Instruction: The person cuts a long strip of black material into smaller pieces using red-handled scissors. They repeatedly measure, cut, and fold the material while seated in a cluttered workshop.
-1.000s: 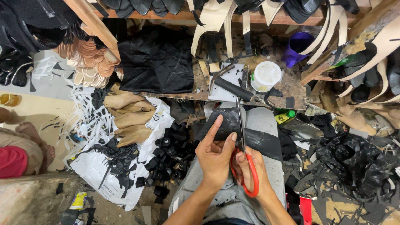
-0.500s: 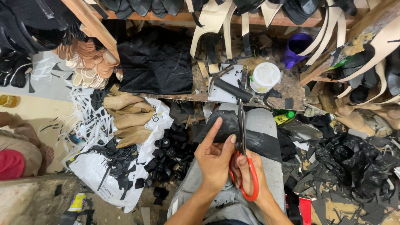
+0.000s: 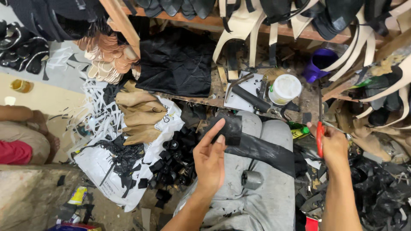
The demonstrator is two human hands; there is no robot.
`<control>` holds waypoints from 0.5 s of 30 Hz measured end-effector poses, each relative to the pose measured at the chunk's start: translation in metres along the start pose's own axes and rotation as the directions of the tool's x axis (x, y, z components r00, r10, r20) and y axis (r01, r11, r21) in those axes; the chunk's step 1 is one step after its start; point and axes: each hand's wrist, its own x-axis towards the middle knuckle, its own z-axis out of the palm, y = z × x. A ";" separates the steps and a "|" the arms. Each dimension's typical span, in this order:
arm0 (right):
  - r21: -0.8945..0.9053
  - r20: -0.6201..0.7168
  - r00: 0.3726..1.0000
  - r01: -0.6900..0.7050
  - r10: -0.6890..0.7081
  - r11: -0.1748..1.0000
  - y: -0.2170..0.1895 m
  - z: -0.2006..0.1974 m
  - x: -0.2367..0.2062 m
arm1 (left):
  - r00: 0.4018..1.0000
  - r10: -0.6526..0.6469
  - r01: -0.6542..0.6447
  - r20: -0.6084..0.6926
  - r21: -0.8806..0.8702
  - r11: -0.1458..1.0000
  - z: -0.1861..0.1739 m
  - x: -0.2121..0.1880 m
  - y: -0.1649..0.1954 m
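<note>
Black material piece (image 3: 229,128) is being pinched by the left hand (image 3: 209,160) at centre; red-handled scissors (image 3: 320,128) are being gripped, fingers closed, by the right hand (image 3: 336,147) at three o'clock.

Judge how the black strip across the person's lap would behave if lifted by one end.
The black strip probably flops: it drapes over the lap. It looks thin, so likely light. Its slight sheen hints it may slip in the left hand.

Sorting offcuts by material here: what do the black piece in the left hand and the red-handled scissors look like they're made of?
Black piece: probably leather or synthetic sheet; slight sheen, bends in the left hand. Red-handled scissors in the right hand: thin grey metal blades, glossy handles, likely plastic.
</note>
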 end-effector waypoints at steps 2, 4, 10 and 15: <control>-0.216 -0.009 0.999 0.043 -0.046 0.975 0.001 0.003 0.019 | 0.992 -0.117 0.122 0.039 -0.166 0.979 0.000 0.004 0.007; -0.404 0.015 1.000 0.026 -0.021 0.914 0.002 0.007 0.035 | 0.983 -0.165 0.181 0.082 -0.260 0.948 0.001 0.007 0.011; -0.379 -0.056 0.990 0.097 -0.127 0.920 -0.009 0.007 0.061 | 0.969 -0.240 0.245 0.063 -0.092 0.965 0.001 0.010 0.003; -0.062 -0.031 0.867 0.495 -0.497 0.867 -0.050 -0.012 0.018 | 0.910 -0.378 0.402 0.173 -0.141 0.905 -0.001 0.009 -0.011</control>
